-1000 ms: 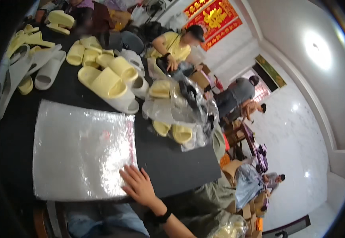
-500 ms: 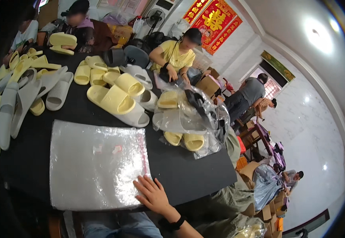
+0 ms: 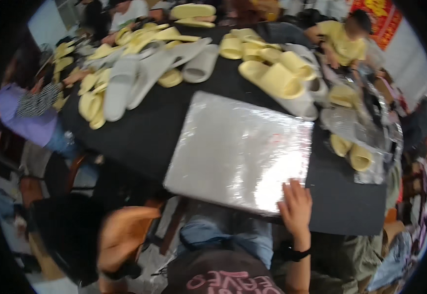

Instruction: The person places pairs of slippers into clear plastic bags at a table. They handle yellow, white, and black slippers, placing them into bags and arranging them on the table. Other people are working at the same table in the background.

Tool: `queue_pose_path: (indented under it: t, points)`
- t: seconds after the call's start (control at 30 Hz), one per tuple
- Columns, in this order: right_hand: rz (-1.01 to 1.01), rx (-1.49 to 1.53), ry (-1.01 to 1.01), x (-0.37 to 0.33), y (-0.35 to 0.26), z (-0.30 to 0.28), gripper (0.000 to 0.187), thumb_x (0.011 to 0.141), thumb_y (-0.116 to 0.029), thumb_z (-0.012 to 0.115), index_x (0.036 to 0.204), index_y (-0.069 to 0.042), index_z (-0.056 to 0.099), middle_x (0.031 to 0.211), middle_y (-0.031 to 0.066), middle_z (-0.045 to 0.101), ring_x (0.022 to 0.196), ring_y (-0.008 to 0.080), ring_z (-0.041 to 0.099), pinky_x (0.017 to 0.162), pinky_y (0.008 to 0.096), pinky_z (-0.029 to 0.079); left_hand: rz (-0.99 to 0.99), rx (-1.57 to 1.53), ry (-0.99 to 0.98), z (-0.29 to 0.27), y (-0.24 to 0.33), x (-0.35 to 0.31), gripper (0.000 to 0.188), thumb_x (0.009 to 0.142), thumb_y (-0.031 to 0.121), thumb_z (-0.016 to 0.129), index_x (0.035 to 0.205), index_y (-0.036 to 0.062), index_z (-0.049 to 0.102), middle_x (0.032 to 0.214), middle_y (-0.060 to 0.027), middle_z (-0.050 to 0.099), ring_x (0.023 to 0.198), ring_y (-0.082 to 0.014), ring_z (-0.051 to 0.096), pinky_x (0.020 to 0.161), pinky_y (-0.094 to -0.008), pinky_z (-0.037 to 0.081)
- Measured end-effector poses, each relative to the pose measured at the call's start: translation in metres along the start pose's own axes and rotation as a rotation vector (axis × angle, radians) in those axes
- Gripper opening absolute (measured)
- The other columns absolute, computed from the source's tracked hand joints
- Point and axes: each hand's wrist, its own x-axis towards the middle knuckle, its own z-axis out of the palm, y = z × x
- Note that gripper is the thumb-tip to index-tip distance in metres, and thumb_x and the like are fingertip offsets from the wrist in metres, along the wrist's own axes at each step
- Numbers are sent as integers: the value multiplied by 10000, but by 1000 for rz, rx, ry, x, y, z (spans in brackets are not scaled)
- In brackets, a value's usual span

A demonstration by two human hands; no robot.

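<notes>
A stack of clear plastic bags [image 3: 223, 147] lies flat on the black table in front of me, shiny where light strikes it. My right hand [image 3: 297, 203] rests palm down on its near right corner, fingers stretched out and holding nothing. Off the table to the left, my left hand [image 3: 125, 237] is raised beside my lap. Motion smears its fingers, and nothing shows clearly in it. Beyond the bags, yellow slippers [image 3: 277, 78] lie partly on top of grey ones. A larger heap of grey slippers [image 3: 121, 88] and yellow slippers is to the left.
Bagged slippers [image 3: 353, 130] lie at the table's right side. A person in yellow [image 3: 343, 41] works at the far right, and one in a purple top [image 3: 24, 115] sits at the left. A dark chair [image 3: 66, 235] stands near my left arm.
The view has swung left, so the table things appear further right. My left hand has come into view, moving. My right hand stays on the bag stack.
</notes>
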Motion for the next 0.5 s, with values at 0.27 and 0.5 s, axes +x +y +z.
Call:
queue_pose_path:
  t: [0.27,0.5]
  points:
    - [-11,158,20,-5,10,-2,579,999,-390,390,1502,-102,402,1579,147,318,1471,316,257,1177,487,171,-649,467,-148,-40,-356,-149,303,1034,354,499,1097,65,561,916,-86,574,896,-214,565,777,-368,454]
    - [-2,142,2,-2,5,-10,550,967,-375,467,1454,-120,475,1540,148,380,1453,336,290,1177,504,172,-1304,336,-9,-42,-412,-251,337,985,245,556,1245,31,570,1232,-144,595,1092,-227,577,868,-344,476]
